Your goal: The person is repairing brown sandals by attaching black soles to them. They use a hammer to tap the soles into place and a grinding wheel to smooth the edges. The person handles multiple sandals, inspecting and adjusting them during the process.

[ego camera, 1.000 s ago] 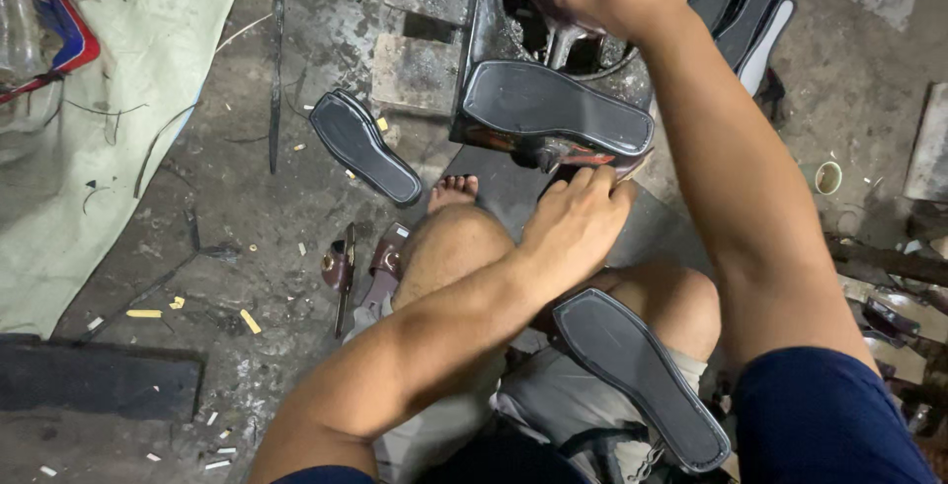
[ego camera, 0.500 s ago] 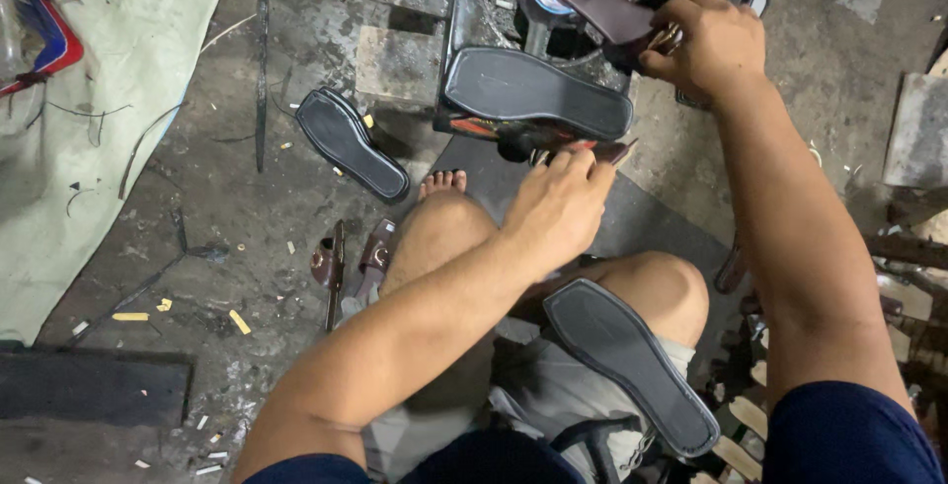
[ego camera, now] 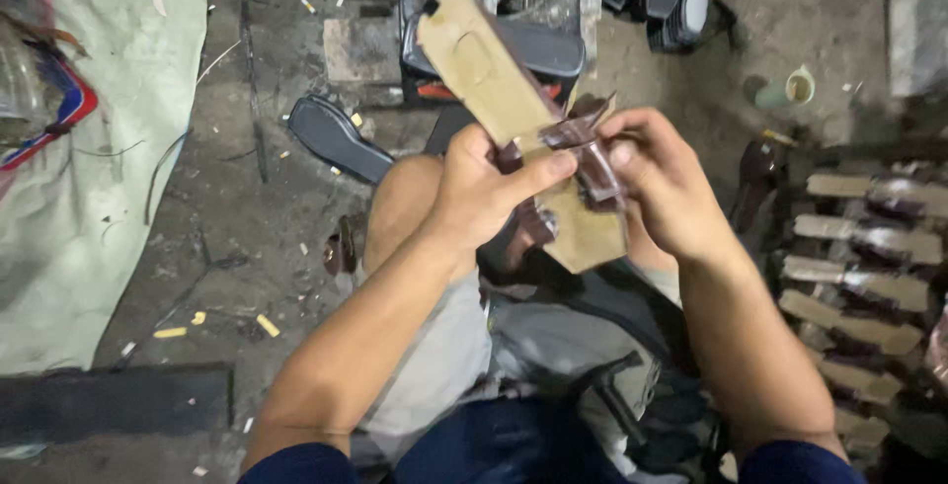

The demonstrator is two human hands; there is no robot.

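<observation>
I hold a tan sandal insole (ego camera: 494, 89) with dark brown straps (ego camera: 591, 163) in front of me, its underside facing up. My left hand (ego camera: 484, 193) grips the insole's middle, thumb pressed on the straps. My right hand (ego camera: 657, 183) pinches the brown straps at the insole's right edge. Both hands hover above my bent knees.
A black sole (ego camera: 336, 138) lies on the dirty floor at the left, and another black sole (ego camera: 538, 49) rests on a stand behind the insole. Several tan insoles with brown straps (ego camera: 864, 247) are lined up at the right. A pale sack (ego camera: 79, 198) covers the left floor.
My right hand brought the strapped insole down from the upper right to the middle. My left hand left the stand by my knee and took hold of the insole.
</observation>
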